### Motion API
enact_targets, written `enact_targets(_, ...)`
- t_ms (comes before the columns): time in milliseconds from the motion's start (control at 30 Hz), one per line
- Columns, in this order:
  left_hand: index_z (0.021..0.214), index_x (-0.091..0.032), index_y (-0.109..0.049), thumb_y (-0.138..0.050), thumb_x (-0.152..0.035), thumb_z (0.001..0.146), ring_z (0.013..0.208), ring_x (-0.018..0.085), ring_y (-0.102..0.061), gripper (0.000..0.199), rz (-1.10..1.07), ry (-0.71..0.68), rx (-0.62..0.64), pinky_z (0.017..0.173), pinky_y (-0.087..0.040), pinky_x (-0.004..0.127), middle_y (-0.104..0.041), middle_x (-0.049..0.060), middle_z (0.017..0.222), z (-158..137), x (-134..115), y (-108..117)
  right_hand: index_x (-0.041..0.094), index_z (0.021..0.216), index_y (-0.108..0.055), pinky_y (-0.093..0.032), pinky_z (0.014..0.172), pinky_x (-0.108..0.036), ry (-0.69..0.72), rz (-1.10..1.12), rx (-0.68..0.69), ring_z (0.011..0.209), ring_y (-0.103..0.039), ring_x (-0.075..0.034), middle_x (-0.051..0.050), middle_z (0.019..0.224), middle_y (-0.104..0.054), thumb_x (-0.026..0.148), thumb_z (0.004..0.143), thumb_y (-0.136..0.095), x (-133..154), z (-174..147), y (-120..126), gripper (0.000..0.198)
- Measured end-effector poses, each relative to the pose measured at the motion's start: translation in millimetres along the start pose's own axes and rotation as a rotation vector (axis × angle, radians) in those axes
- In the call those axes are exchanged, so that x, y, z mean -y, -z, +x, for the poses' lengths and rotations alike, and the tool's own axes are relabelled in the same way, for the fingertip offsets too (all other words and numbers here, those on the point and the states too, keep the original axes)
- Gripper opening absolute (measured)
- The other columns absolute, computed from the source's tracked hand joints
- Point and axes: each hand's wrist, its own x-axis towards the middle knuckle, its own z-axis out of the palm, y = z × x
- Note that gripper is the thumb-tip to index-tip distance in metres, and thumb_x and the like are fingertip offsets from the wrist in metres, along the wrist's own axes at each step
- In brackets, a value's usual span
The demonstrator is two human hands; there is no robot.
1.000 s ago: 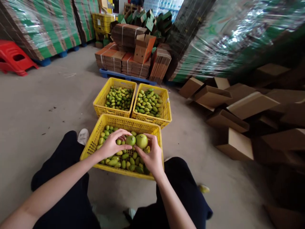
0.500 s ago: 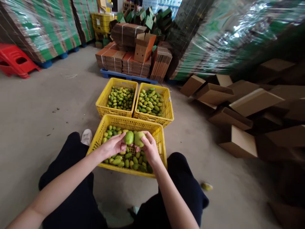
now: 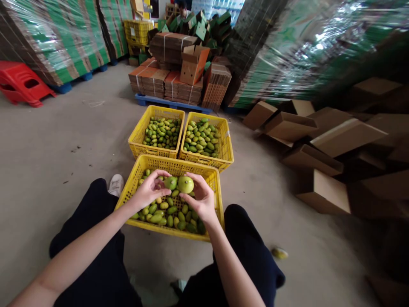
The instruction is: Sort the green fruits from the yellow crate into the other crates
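Observation:
Between thumb and fingers, my left hand [image 3: 152, 189] grips a green lemon [image 3: 171, 183]. A paler, yellow-green lemon [image 3: 185, 184] is pinched in my right hand [image 3: 202, 194]. The two fruits are side by side, with their stem-end spots turned up toward me. Both hands hover over the near yellow crate [image 3: 166, 232], which stands between my legs. Loose green and yellowish lemons [image 3: 172, 209] lie across its bottom; my hands and wrists hide some of them.
Two more yellow crates [image 3: 136, 147] of lemons stand just beyond. Flattened cartons [image 3: 183, 89] are stacked on a blue pallet behind them. Open cardboard boxes [image 3: 315, 160] lie heaped at right. A red stool [image 3: 27, 85] is at left; one fruit [image 3: 280, 253] lies on the floor.
Both lemons have been turned so their ends face up toward me. My fingers have shifted to the tops and bottoms of the fruits. A person's head shows more at the back.

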Motion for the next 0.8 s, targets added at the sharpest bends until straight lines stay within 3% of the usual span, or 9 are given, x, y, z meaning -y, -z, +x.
enact_targets(133,0.107,-0.02,-0.061,-0.08,-0.033,0.071,0.098,0.017,-0.056,0.043,-0.139,0.028,0.019,0.085,-0.046,0.029,-0.063,0.005,0.105,1.2,3.2,-1.0,0.026,0.106,-0.062,-0.05,0.092,-0.038,-0.048,0.11,-0.03,0.099,-0.063,-0.022,-0.004,0.103,-0.067,0.025,0.059,-0.086,3.6,-12.5,1.5,0.053)
enact_targets(233,0.113,-0.019,-0.064,-0.075,-0.029,0.075,0.111,0.021,-0.057,0.041,-0.422,0.131,0.065,0.095,-0.044,0.031,-0.066,0.007,0.112,2.0,2.1,-3.5,0.025,0.099,-0.062,-0.052,0.084,-0.035,-0.148,0.218,-0.073,0.091,-0.063,-0.021,-0.002,0.098,-0.068,0.028,0.058,-0.086,3.7,-20.0,2.2,0.047)
enact_targets(333,0.119,-0.016,-0.063,-0.067,-0.023,0.08,0.108,0.021,-0.061,0.04,-0.683,0.249,0.073,0.091,-0.046,0.031,-0.067,0.01,0.114,3.7,0.7,-7.7,0.026,0.099,-0.064,-0.051,0.08,-0.031,-0.25,0.351,-0.127,0.088,-0.063,-0.019,-0.001,0.099,-0.068,0.028,0.057,-0.086,1.2,-23.5,4.0,0.047)
enact_targets(433,0.122,-0.017,-0.06,-0.057,-0.018,0.086,0.095,0.019,-0.066,0.037,-0.793,0.326,-0.008,0.079,-0.05,0.028,-0.07,0.009,0.109,6.3,2.2,-12.9,0.028,0.101,-0.065,-0.052,0.077,-0.03,-0.325,0.49,-0.148,0.087,-0.063,-0.018,0.001,0.099,-0.068,0.029,0.061,-0.081,0.4,-22.6,6.2,0.043)
enact_targets(567,0.104,-0.013,-0.063,-0.046,-0.021,0.091,0.063,0.014,-0.063,0.023,-0.777,0.368,-0.17,0.055,-0.048,0.024,-0.07,0.009,0.085,8.5,7.0,-20.3,0.024,0.099,-0.066,-0.052,0.069,-0.032,-0.467,0.629,-0.031,0.076,-0.065,-0.02,-0.002,0.089,-0.071,0.034,0.069,-0.07,2.9,-18.8,5.6,0.032)
enact_targets(667,0.09,-0.012,-0.062,-0.049,-0.028,0.089,0.045,0.009,-0.051,0.021,-0.751,0.388,-0.123,0.042,-0.037,0.02,-0.065,0.006,0.071,7.7,8.5,-25.1,0.02,0.101,-0.066,-0.05,0.063,-0.03,-0.544,0.698,0.058,0.068,-0.063,-0.018,-0.004,0.087,-0.07,0.041,0.071,-0.069,2.7,-18.9,1.8,0.037)
enact_targets(800,0.072,-0.015,-0.053,-0.066,-0.024,0.077,0.035,0.001,-0.033,0.017,-0.722,0.396,-0.048,0.036,-0.025,0.015,-0.058,-0.002,0.063,6.3,9.4,-27.0,0.021,0.097,-0.062,-0.039,0.049,-0.023,-0.559,0.682,0.024,0.052,-0.053,-0.01,0.0,0.077,-0.067,0.037,0.067,-0.079,-2.0,-23.3,-3.9,0.038)
